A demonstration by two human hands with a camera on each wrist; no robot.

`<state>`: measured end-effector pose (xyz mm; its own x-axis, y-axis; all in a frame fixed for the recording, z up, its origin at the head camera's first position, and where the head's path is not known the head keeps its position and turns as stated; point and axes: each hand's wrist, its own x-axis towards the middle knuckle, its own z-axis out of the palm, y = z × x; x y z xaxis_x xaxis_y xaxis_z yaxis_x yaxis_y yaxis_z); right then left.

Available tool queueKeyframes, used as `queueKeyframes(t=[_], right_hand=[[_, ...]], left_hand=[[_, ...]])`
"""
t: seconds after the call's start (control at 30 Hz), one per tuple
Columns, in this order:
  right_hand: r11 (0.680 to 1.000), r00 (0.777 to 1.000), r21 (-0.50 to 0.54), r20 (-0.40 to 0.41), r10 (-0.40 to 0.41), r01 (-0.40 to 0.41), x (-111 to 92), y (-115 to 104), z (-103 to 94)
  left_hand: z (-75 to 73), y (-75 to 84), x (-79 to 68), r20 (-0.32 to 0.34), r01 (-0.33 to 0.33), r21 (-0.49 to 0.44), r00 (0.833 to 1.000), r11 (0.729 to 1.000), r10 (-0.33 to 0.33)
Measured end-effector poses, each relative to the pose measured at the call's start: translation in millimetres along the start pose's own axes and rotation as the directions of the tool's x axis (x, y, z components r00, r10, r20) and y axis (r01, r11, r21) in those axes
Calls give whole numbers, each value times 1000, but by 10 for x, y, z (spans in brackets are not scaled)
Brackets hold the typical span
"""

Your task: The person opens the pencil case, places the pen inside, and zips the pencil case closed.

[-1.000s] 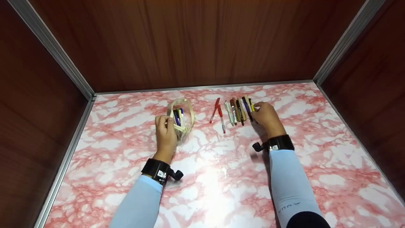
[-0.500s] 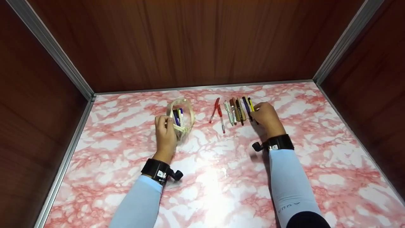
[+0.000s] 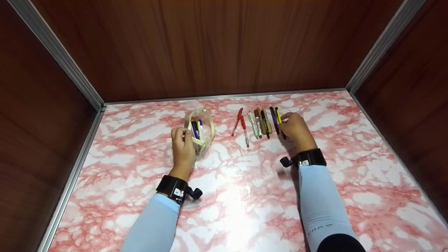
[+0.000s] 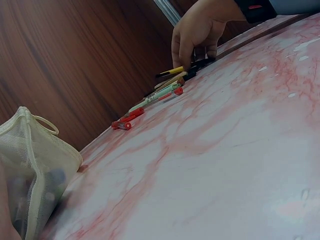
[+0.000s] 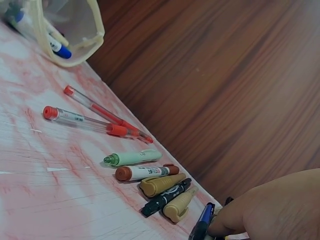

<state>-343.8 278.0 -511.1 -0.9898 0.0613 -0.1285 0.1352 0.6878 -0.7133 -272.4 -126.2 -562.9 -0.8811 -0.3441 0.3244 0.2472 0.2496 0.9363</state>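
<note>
My left hand point(image 3: 182, 145) grips the near left rim of a cream mesh pencil pouch point(image 3: 212, 129). The pouch's mouth gapes, and several pens point(image 3: 200, 128) lie inside. At the right end of a row of pens, my right hand point(image 3: 295, 128) pinches a yellow and black pen point(image 3: 279, 115) with bent fingers. A dark blue pen point(image 5: 202, 220) lies right by the thumb in the right wrist view. Left of it lie tan markers point(image 5: 179, 205), a black marker point(image 5: 166, 197), a brown-capped marker point(image 5: 145, 172) and a light green pen point(image 5: 132, 157). The right fingertips are partly hidden.
Two red pens point(image 3: 240, 120) lie crossed at their upper ends between the pouch and the row. The red-and-white marbled tabletop point(image 3: 224, 196) is bounded by a brown wood-grain wall point(image 3: 224, 49) behind and by panels on both sides.
The dark pens at the row's right end have shifted slightly right toward my right hand, widening the gap to the tan markers. My left hand and the pouch stay put.
</note>
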Motion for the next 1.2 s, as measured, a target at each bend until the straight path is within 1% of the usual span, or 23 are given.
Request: queueKeyframes(t=[0.27, 0.43, 0.57, 0.67, 0.83, 1.03, 1.2], right_hand=[[998, 1000, 54, -9, 13, -13, -16, -85, -42], [998, 996, 33, -77, -47, 50, 10, -129, -37], [994, 987, 36, -133, -94, 99, 42, -158, -14], [989, 981, 70, -153, -120, 132, 45, -203, 1], [978, 972, 117, -178, -152, 175, 29, -308, 43], [953, 978, 243, -146, -148, 181, -17, -478, 142], [929, 979, 319, -141, -149, 188, -75, -637, 248]], left_hand=[[-11, -7, 15, 6, -1, -32, 1000, 999, 2], [-21, 16, 16, 11, 13, -31, 1000, 999, -13], [-24, 24, 17, 5, 0, -28, 1000, 1000, 1], [-28, 15, 16, 4, -20, -22, 1000, 1000, 20], [-30, -4, 22, 6, -29, -30, 1000, 999, 30], [-23, -1, 16, 4, -19, -33, 1000, 999, 19], [-13, 4, 2, 6, -3, -31, 1000, 1000, 3]])
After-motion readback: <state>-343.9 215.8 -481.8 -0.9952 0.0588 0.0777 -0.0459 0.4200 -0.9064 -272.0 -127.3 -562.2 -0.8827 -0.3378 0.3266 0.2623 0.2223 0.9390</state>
